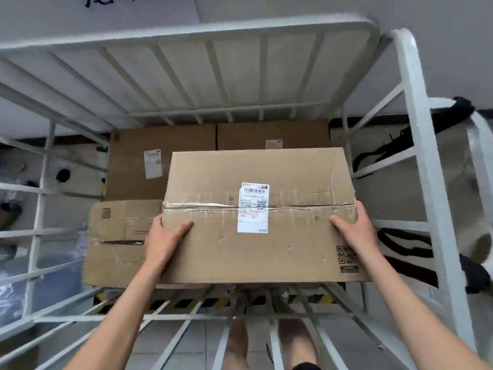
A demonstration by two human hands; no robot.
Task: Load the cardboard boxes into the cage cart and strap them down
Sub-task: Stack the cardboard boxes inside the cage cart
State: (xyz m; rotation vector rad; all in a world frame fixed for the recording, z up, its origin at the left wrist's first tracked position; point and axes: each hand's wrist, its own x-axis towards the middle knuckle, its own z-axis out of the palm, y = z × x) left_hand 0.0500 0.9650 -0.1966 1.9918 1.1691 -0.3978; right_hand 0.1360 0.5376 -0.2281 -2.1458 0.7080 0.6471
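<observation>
We held the taped box (256,217) over the near right part of the cage cart (416,129). Our left hand (165,236) clasped its left end and our right hand (352,225) its right end. Each thumb lay flat on the top face, and the fingers curled down over the side, out of sight. We judged it no great weight, since two end grips with arms outstretched were enough to carry it. The cardboard looked tired: creased along the right of the top, with wrinkled tape over the centre seam under the shipping label (253,206). We reckoned the walls would give if squeezed and the tape would be slick, so the firm lower corners seemed the better hold. A lower box (117,236) lay just beside it on the left, partly under its edge, and two broad flat boxes (160,161) filled the back of the cart. The open room appeared to be at the front right, between the lower box and the right side rails. That gap looked snug, and our right fingers risked being pinched against the bars. Black straps (405,244) hung on the right side rails, not yet used.
</observation>
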